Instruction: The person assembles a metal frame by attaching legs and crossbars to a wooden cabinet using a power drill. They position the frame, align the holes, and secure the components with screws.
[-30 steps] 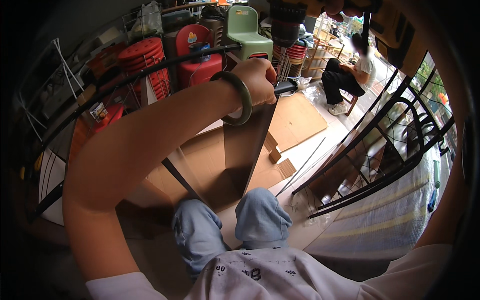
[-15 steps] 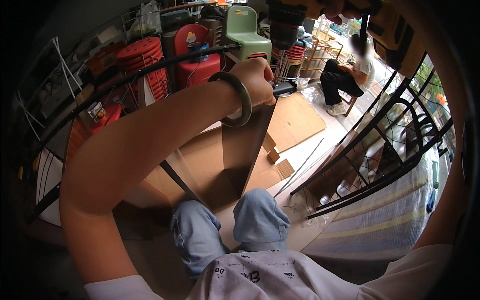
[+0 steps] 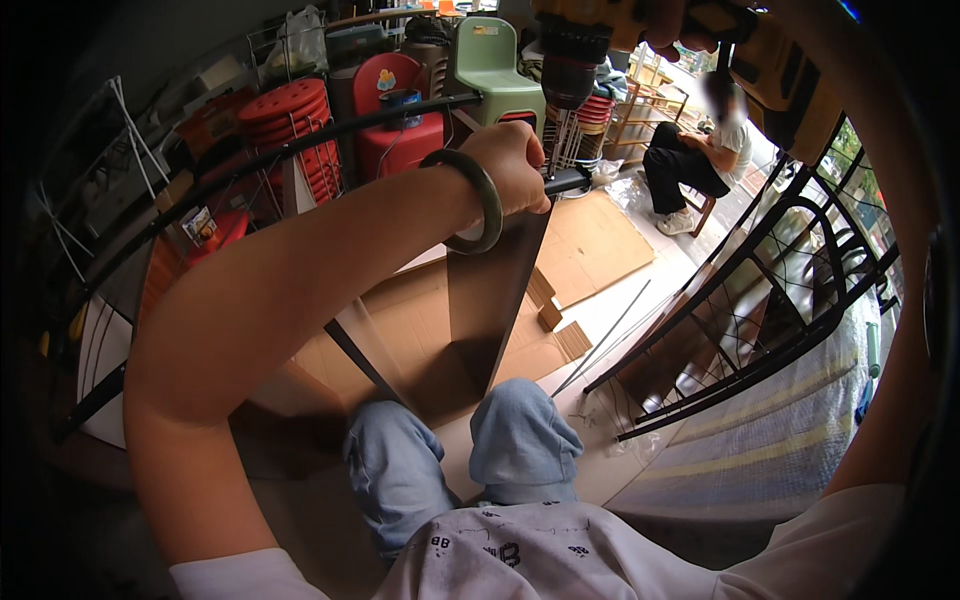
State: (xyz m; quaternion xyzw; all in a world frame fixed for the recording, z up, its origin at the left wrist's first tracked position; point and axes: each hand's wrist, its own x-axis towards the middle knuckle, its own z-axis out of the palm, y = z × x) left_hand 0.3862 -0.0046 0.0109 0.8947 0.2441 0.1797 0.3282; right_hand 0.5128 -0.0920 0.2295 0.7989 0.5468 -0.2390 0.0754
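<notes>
As the left hand (image 3: 510, 168) closed its fingers around the black bar (image 3: 573, 181) above cardboard (image 3: 598, 248), the right hand (image 3: 672, 32) gripped the downward-pointing drill (image 3: 575, 45); drilling or fastening appeared in hand, requiring steady alignment next.

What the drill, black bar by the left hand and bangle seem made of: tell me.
Drill: yellow-and-black casing, probably matte plastic, judging by its blocky colouring. Black bar: likely painted metal, being slim, smooth and dark. Bangle: perhaps polished stone, glossy and dark green, though glass remains possible.
</notes>
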